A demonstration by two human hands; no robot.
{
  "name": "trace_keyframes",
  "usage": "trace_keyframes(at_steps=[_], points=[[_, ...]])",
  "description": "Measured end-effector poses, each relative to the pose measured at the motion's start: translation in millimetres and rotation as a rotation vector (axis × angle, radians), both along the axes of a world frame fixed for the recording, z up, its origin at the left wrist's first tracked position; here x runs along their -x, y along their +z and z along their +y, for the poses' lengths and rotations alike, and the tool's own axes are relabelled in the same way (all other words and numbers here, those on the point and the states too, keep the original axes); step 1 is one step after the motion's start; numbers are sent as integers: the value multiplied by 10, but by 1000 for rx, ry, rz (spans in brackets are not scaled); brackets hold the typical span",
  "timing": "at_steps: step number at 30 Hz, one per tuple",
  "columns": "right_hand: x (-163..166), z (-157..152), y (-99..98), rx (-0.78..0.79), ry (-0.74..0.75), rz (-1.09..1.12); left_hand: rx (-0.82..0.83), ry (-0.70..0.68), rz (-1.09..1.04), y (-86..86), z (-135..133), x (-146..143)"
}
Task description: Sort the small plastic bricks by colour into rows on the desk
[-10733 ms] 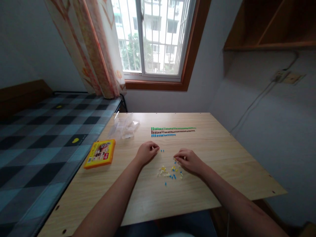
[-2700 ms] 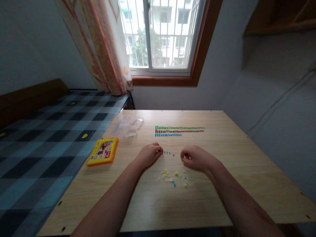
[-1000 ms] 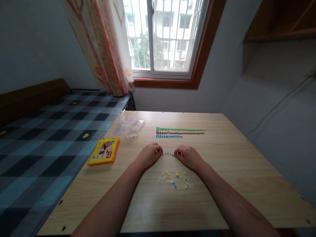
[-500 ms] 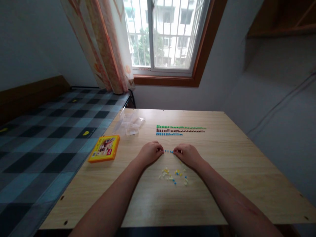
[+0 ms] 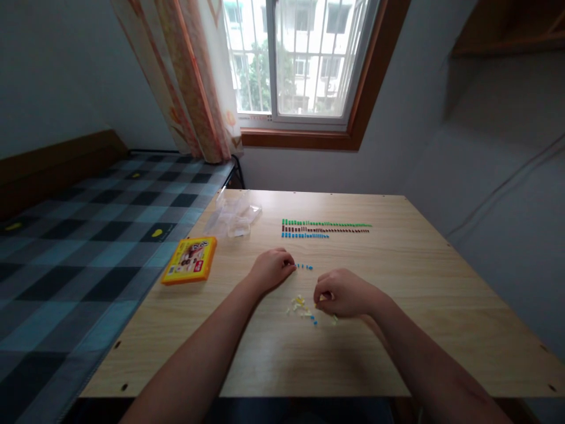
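Observation:
My left hand (image 5: 274, 270) rests on the wooden table with its fingers pinched at the left end of a short row of small blue bricks (image 5: 303, 267); whatever is between the fingertips is too small to make out. My right hand (image 5: 342, 293) is closed above the loose pile, its fingertips down among small yellow bricks (image 5: 300, 300) and partly covering them. Two loose blue bricks (image 5: 313, 320) lie just left of and below it. Farther back, three neat rows stand side by side: green bricks (image 5: 326, 223), brown bricks (image 5: 324, 230) and blue bricks (image 5: 304, 235).
A yellow-orange box (image 5: 189, 260) with a printed picture lies near the left edge of the wooden table (image 5: 265, 365). Behind it are clear plastic packages (image 5: 236, 218). A bed with a checked cover (image 5: 110, 235) adjoins on the left; a window is beyond.
My right hand has drawn back from the short blue row toward me, onto the loose bricks. My left hand stays by the row. The view has shifted slightly.

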State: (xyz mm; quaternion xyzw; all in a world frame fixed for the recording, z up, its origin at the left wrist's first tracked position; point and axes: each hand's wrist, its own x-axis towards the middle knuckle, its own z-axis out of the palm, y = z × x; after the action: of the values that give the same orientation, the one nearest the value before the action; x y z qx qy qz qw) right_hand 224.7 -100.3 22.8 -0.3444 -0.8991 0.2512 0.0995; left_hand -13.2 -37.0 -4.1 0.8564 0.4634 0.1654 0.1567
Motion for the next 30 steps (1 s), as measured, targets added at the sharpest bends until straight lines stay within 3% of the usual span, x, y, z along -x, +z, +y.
trace_keyframes(at_steps=[12,15,21,30], points=[[12,-11,-16,-20,-3,-70,-23,-13,17,125,-74,-18],[23,-15,-13,-17,0,-87,-44,-126,13,217,-207,-57],[4,-10,-15,-13,19,-95,103,-448,105,337,-475,-200],[-104,3,88,-39,-36,-48,152,-511,101,348,-529,-230]])
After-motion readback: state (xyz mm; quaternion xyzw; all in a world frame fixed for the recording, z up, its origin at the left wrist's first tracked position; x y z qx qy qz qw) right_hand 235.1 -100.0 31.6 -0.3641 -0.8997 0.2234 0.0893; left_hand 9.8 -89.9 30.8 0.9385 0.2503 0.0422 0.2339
